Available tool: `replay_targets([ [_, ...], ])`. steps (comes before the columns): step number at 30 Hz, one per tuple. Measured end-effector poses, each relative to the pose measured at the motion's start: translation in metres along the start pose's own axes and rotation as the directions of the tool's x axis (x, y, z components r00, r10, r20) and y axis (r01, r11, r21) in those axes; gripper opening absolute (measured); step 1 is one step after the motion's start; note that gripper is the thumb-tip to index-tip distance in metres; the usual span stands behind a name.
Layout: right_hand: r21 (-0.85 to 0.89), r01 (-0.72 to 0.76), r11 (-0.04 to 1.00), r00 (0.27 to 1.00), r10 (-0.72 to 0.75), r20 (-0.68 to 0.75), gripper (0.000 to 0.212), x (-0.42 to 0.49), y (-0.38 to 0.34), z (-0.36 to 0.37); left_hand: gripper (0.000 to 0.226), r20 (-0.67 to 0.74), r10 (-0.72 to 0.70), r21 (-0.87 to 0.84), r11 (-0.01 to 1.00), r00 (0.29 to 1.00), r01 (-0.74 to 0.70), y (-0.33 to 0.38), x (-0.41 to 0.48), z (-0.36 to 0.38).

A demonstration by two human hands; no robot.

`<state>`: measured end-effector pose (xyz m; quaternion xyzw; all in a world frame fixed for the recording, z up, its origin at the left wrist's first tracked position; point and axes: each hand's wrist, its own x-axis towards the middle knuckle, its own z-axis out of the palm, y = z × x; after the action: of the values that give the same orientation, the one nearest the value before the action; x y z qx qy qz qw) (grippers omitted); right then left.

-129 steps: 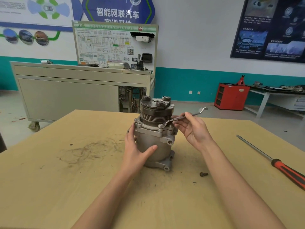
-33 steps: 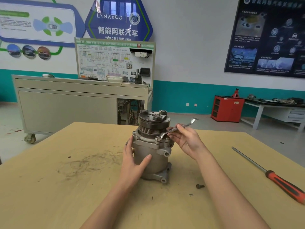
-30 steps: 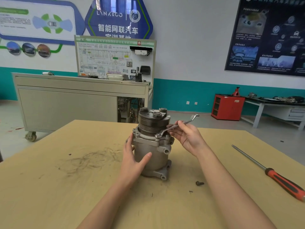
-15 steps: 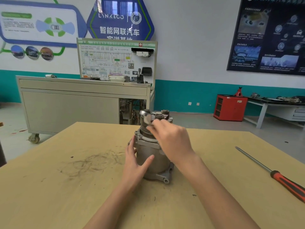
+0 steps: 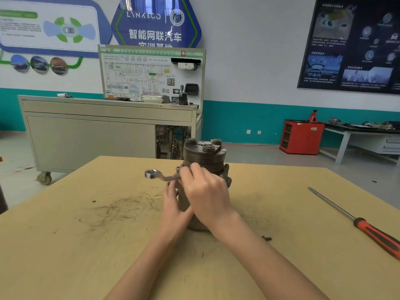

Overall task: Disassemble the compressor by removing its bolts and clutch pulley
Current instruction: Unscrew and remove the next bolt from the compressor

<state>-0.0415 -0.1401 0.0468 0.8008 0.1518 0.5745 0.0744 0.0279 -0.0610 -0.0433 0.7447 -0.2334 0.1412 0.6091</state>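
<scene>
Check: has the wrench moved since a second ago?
Yes. Gripped by the right hand, the wrench swung across the compressor: its free end stuck out to the compressor's right then, to its left now.

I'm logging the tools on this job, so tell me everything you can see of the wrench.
The wrench is a slim, shiny metal offset ring spanner, its cranked shank lying roughly level. Its free ring end points left, past the compressor. The other end is hidden under the right hand, which grips the shank by the compressor's upper flange. It looks slightly blurred.
</scene>
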Motion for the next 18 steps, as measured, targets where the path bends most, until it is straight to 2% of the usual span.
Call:
replay_targets([
  [2,0.174,0.043,0.984,0.995,-0.026,-0.096,0.008,-0.019,0.018,-0.001,0.085,0.009,-0.003,-0.051,0.999,1.0,0.004,-0.001,-0.003,0.0],
  [3,0.336,-0.009,0.942,0.991,0.052,-0.121,0.01,-0.028,0.027,-0.002,0.085,0.016,-0.007,-0.071,0.997,1.0,0.008,0.0,-0.004,0.0],
  [4,0.528,-0.126,0.84,0.972,0.21,-0.102,0.013,-0.035,0.036,-0.004,0.085,0.012,-0.005,-0.075,0.997,1.0,0.006,0.0,-0.005,-0.001],
  [5,0.708,-0.281,0.647,0.913,0.408,-0.011,0.016,-0.04,0.045,-0.005,0.084,0.006,-0.003,-0.07,0.998,1.0,0.004,0.0,-0.004,-0.001],
  [6,0.833,-0.405,0.378,0.815,0.562,0.141,0.017,-0.043,0.054,-0.005,0.085,0.006,-0.009,-0.07,0.997,1.0,0.009,0.0,-0.004,-0.001],
  [7,0.88,-0.466,0.096,0.712,0.631,0.308,0.016,-0.045,0.063,-0.002,0.085,0.009,-0.016,-0.077,0.997,1.0,0.017,0.0,-0.003,0.0],
  [8,0.866,-0.478,-0.144,0.624,0.639,0.451,0.016,-0.046,0.071,0.002,0.085,0.011,-0.017,-0.088,0.996,1.0,0.018,0.0,-0.003,0.0],
  [9,0.823,-0.465,-0.327,0.563,0.608,0.56,0.018,-0.045,0.079,0.008,0.086,0.009,-0.012,-0.093,0.996,1.0,0.012,0.0,-0.003,0.0],
  [11,0.713,-0.432,-0.552,0.482,0.527,0.7,0.02,-0.042,0.094,0.018,0.089,0.006,-0.008,-0.095,0.995,1.0,0.008,-0.002,-0.004,0.0],
  [13,0.63,-0.415,-0.657,0.438,0.462,0.771,0.023,-0.039,0.103,0.026,0.092,0.007,-0.016,-0.104,0.994,1.0,0.017,-0.003,-0.004,-0.001],
  [14,0.607,-0.417,-0.677,0.426,0.445,0.788,0.023,-0.039,0.105,0.028,0.094,0.01,-0.024,-0.105,0.994,1.0,0.025,-0.003,-0.003,-0.001],
  [16,0.613,-0.419,-0.671,0.404,0.467,0.787,0.02,-0.036,0.106,0.03,0.097,0.011,-0.034,-0.099,0.994,0.999,0.035,-0.003,-0.003,-0.001],
  [18,0.68,-0.377,-0.629,0.389,0.559,0.732,0.018,-0.031,0.104,0.026,0.097,0.014,-0.033,-0.1,0.994,0.999,0.034,-0.002,-0.003,-0.002],
])
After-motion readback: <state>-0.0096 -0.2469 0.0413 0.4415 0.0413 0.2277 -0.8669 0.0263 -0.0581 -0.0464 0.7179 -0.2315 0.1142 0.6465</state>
